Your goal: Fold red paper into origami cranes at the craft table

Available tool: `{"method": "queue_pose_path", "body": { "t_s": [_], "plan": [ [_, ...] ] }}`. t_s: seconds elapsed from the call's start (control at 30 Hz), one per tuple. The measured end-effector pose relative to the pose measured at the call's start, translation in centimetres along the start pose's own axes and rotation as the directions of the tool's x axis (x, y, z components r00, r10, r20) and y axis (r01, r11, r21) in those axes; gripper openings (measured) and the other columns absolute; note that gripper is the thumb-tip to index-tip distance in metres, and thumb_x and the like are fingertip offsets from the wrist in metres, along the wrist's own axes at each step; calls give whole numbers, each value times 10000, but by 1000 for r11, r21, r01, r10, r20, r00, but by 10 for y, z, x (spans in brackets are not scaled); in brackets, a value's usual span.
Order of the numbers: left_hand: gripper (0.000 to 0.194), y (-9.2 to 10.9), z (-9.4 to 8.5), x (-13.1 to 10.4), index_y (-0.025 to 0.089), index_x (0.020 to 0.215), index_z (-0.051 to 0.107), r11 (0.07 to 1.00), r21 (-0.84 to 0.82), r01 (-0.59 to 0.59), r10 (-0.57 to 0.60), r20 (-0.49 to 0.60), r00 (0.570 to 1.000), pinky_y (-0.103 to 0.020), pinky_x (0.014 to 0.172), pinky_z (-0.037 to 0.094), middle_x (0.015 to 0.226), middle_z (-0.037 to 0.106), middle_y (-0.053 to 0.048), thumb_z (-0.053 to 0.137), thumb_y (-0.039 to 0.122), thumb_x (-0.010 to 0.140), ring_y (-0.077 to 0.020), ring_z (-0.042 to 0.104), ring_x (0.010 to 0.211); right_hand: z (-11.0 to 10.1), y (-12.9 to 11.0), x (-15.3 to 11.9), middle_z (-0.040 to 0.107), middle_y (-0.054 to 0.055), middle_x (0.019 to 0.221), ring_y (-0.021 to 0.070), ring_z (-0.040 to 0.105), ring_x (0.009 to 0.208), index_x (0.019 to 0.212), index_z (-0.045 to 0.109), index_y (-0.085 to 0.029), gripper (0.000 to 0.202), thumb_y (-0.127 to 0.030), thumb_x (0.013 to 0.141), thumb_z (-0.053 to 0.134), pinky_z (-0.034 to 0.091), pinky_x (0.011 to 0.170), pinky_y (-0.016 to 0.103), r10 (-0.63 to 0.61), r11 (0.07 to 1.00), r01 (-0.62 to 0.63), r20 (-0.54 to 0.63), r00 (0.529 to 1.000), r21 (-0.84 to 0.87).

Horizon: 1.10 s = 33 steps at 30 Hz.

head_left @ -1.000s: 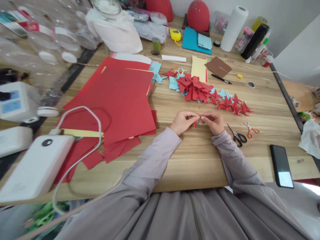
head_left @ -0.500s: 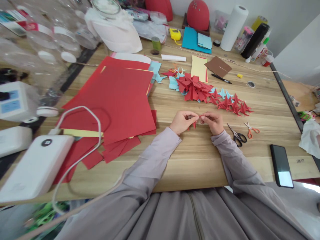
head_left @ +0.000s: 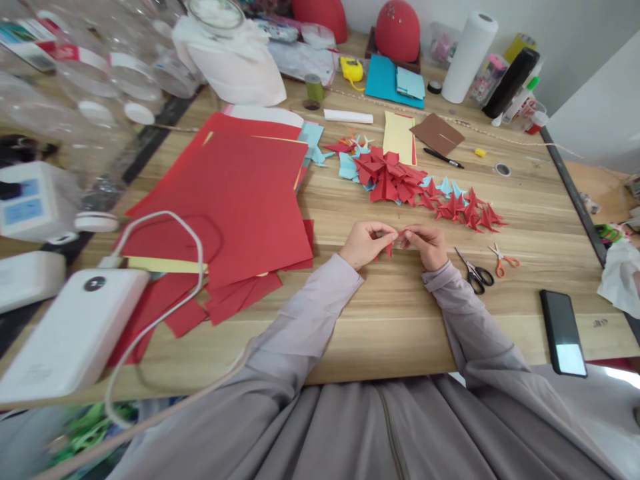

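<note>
Between my two hands is a small folded piece of red paper [head_left: 389, 250], mostly covered by the fingers. My left hand [head_left: 369, 243] pinches it from the left, and my right hand [head_left: 427, 245] pinches its other side, fingertips nearly touching. Just beyond the hands lies a cluster of folded red paper pieces [head_left: 387, 175], with light blue ones among them. A row of smaller red folded pieces [head_left: 470, 208] runs off to the right.
Large red sheets [head_left: 255, 200] cover the left side, beside a white power bank [head_left: 75, 333] with a looping cable. Black scissors [head_left: 475, 272], orange scissors [head_left: 503, 260] and a phone [head_left: 563, 332] lie right. Paper towels [head_left: 469, 59] stand behind.
</note>
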<state>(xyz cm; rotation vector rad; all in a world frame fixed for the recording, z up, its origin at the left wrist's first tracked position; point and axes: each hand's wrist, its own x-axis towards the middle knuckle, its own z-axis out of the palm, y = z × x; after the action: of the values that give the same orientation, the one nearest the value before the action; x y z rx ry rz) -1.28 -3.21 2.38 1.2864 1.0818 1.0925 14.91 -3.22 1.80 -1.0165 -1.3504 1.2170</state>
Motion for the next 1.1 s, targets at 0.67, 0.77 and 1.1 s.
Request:
{"method": "queue_pose_path", "body": {
  "t_s": [0.67, 0.77, 1.1],
  "plan": [
    [91, -8, -5, 5, 163, 756, 715, 919, 201, -338, 343, 13, 939, -288, 730, 499, 777, 671, -54, 699, 229, 696, -142, 615, 742, 0, 1, 3, 655, -12, 579, 95, 583, 512, 730, 701, -176, 205, -348, 643, 771, 495, 524, 241, -45, 999, 45, -18, 999, -6],
    [67, -8, -5, 4, 163, 740, 715, 914, 203, -351, 354, 23, 935, -279, 705, 501, 750, 666, -50, 689, 216, 709, -136, 614, 720, 0, 1, 2, 675, 3, 633, 97, 587, 533, 733, 709, -179, 210, -353, 637, 774, 498, 536, 243, -46, 997, 45, -4, 999, -57],
    [45, -7, -6, 5, 163, 703, 709, 910, 176, -376, 375, 38, 926, -265, 674, 491, 717, 657, -38, 700, 207, 702, -121, 599, 683, 0, -1, 1, 670, 6, 616, 103, 601, 541, 721, 708, -174, 186, -347, 669, 754, 514, 549, 245, -45, 997, 48, 47, 998, -59]
  ]
}}
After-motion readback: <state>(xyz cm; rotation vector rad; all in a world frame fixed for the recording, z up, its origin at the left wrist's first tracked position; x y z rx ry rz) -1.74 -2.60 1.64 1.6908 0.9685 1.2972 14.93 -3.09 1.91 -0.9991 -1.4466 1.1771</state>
